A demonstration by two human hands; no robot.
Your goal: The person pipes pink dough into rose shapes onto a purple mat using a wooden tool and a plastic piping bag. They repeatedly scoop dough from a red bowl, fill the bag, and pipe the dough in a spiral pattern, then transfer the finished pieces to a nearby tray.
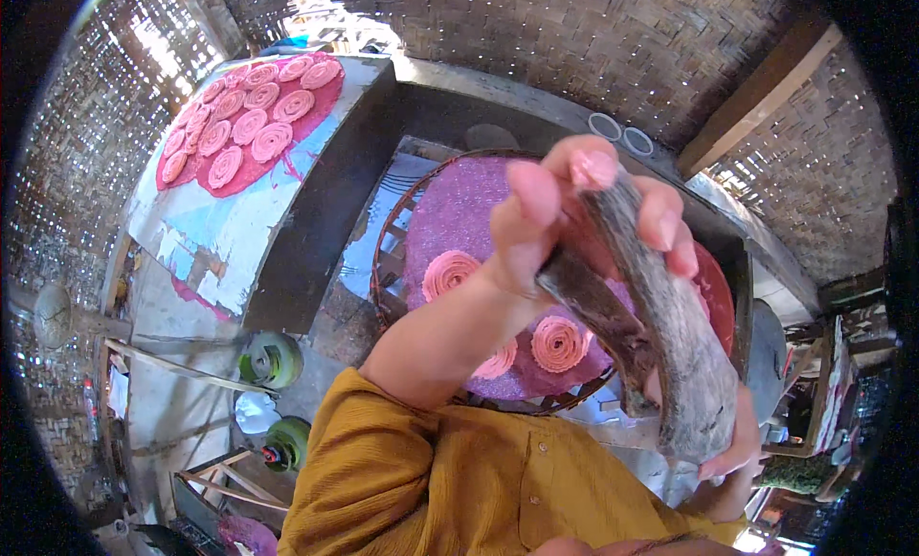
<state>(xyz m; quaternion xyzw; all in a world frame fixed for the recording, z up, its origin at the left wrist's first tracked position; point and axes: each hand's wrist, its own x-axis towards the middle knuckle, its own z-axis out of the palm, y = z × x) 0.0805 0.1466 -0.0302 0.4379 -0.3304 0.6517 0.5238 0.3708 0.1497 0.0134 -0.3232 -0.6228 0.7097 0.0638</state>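
In the head view, the left hand point(574, 211) was raised close to the camera, its fingers curled tight around the upper end of a grey cloth point(670, 336). The cloth was a limp, coarse, grimy strip, twisted into a thick rope. Its long axis ran from the top centre down toward the lower right, where it broadened. A darker fold of it branched off under the thumb. The right hand point(732, 441) clasped the broad lower end from beneath; only its fingertips showed, so how firmly it closed could not be told.

Behind the cloth lay a round woven bamboo tray point(392, 240), flat and open-latticed at the rim, covered with a glittery purple sheet point(459, 211). Three pink spiral discs point(450, 272) rested on that sheet, ridged like coiled ribbon. To the upper left, a tilted board point(230, 221) carried many more such pink spirals point(251, 116) on a red patch. Woven mat walls point(574, 39) surrounded the scene.
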